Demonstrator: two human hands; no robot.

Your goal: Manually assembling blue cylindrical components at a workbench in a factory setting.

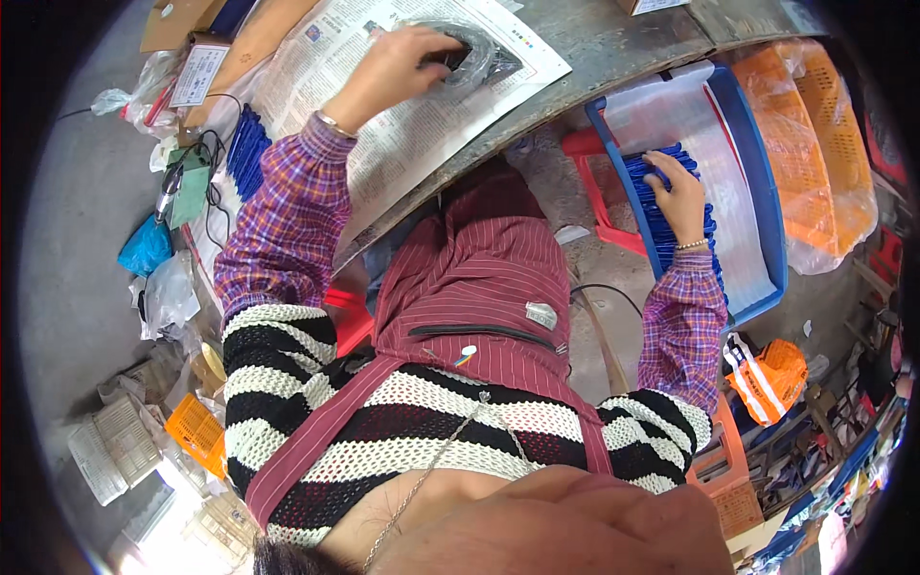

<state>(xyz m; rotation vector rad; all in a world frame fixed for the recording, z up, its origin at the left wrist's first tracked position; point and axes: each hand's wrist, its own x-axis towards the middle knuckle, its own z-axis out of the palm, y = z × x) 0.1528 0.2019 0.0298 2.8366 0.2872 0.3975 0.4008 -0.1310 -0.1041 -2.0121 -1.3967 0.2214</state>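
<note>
My left hand (410,63) reaches over a clear, round plastic bowl or coil (476,59) on the newspaper-covered table. Its thumb and forefinger are apart, with something dark between or below them that I cannot make out. My right hand (679,196) rests on a pile of slim, glossy dark-blue pieces (640,196) in a blue crate (770,235) at the right. Its fingers lie apart on the pile, and nothing held shows in them. More slim blue pieces (249,151) lie bunched at the table's left side.
Newspaper (402,144) covers part of the worktop (623,48). A red stool (599,196) stands beside the blue crate. Beyond it are orange baskets (786,134) wrapped in plastic. An orange bag (774,379) lies on the floor. Wires, a tool (170,189) and plastic bags clutter the left.
</note>
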